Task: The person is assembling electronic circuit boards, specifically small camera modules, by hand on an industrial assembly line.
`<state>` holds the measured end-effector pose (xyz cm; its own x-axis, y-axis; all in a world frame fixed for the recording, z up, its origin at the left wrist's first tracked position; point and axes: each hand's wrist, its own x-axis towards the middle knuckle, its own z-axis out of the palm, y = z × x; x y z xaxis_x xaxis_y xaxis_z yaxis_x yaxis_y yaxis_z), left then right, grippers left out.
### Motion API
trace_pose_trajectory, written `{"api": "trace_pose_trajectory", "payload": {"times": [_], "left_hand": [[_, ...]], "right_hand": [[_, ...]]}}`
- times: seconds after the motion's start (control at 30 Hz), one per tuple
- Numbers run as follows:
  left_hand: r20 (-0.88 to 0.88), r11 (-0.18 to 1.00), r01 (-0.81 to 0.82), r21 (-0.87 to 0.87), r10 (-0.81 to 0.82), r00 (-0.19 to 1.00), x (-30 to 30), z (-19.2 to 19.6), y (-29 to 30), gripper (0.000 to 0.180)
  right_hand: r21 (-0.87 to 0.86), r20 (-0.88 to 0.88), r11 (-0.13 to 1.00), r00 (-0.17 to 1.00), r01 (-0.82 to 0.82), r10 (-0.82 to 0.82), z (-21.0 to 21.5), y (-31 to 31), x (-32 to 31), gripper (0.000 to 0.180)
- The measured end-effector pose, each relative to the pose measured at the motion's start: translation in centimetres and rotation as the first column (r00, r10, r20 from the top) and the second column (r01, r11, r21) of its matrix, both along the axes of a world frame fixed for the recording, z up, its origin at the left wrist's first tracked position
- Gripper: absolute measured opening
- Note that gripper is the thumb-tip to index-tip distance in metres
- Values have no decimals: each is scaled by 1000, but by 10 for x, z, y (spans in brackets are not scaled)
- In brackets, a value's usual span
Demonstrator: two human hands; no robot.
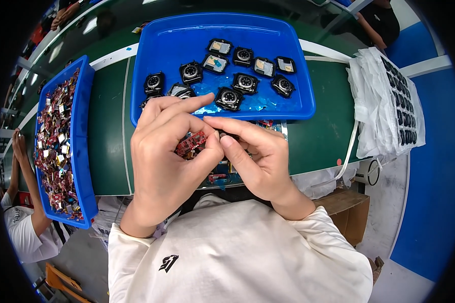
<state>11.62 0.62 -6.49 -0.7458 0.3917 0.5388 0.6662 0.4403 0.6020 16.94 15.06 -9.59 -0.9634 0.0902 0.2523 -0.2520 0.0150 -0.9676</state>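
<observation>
My left hand [162, 141] is closed in a pinch, thumb and forefinger meeting close to my right fingertips; what they pinch, if anything, is hidden. Between the thumb and forefinger of my right hand [262, 154] sits a small black part [228, 135], mostly covered by the fingers. Red circuit boards [191, 144] show through the ring of my left fingers, on the bench below. Just beyond my hands, a blue tray [222, 25] holds several black watch cases [229, 98], some with round sensor backs up, others showing pale inner parts.
A blue bin [86, 151] full of small red boards and parts stands at the left. White sheets with rows of black watch parts [402, 101] are stacked on the right of the green bench [321, 91]. A cardboard box [346, 209] is below. Other people work around the bench.
</observation>
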Motion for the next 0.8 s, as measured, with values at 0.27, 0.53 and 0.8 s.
{"api": "trace_pose_trajectory", "payload": {"times": [0.27,0.53,0.8], "left_hand": [[84,998,25,58,-30,996,7,-2,0,9],[233,987,24,157,-61,971,11,-1,-8,10],[370,955,58,290,-168,914,15,-11,-10,9]], "right_hand": [[-10,-11,999,999,49,-49,2,5,0,21],[-135,42,988,997,74,-69,-1,13,1,22],[-273,30,962,999,18,-10,-7,14,1,21]]}}
